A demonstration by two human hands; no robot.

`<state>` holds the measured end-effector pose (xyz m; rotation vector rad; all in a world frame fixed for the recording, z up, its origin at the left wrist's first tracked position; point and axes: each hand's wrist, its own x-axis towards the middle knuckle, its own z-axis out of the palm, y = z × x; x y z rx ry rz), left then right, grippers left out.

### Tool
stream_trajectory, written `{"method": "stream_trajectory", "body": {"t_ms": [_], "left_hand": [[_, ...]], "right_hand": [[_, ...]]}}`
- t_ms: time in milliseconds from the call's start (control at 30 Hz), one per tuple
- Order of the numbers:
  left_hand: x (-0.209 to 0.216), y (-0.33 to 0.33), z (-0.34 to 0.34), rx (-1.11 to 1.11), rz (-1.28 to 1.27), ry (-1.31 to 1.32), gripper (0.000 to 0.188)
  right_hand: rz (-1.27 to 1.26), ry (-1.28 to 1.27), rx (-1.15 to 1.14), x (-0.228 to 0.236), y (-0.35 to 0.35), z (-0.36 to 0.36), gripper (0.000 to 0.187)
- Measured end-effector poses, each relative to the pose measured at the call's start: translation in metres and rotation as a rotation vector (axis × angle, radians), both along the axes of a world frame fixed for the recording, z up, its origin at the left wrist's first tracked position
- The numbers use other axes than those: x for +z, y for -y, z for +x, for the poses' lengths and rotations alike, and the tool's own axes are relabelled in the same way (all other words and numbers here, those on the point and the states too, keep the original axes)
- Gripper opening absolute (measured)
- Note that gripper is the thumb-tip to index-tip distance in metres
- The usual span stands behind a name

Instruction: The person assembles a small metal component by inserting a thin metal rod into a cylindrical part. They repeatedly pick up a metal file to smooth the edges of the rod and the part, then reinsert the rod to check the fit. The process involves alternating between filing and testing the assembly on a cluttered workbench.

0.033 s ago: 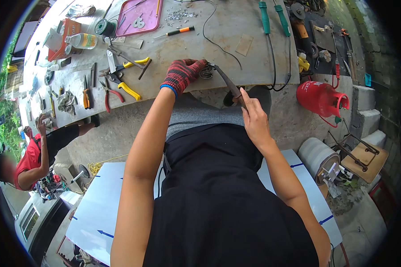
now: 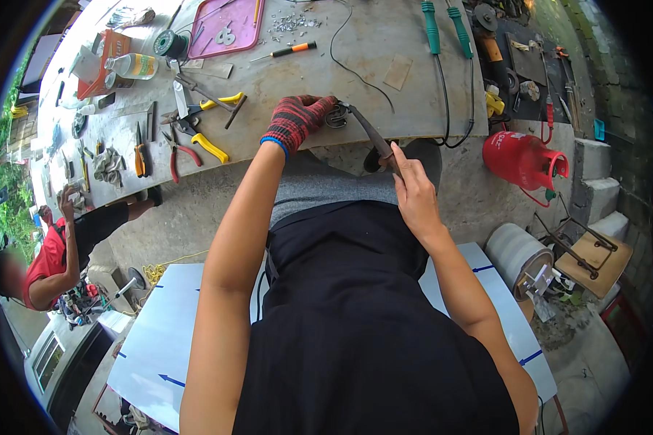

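At the near edge of the bench (image 2: 355,69), the gloved left hand (image 2: 301,118) is closed on one small metal piece (image 2: 335,116). The bare right hand (image 2: 413,190) grips one dark pliers (image 2: 370,134), its tip at this piece. Two green-handled tools (image 2: 442,25) lie behind.

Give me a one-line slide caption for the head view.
Gloved left hand steadies a small metal piece at the workbench edge while the bare right hand grips pliers on it.
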<state>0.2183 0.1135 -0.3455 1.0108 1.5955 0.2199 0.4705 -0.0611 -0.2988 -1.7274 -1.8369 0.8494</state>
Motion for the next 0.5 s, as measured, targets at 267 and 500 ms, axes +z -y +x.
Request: {"method": "stream_trajectory", "body": {"t_ms": [267,500], "left_hand": [[-0.003,-0.003,0.001,-0.059,0.016,-0.066,0.064],[0.006,-0.011,0.005,-0.011,-0.04,-0.045,0.063]], "right_hand": [[0.015,0.013,-0.003,-0.005,-0.001,-0.001,0.075],[0.032,0.013,-0.002,-0.008,-0.001,-0.001,0.073]]}}
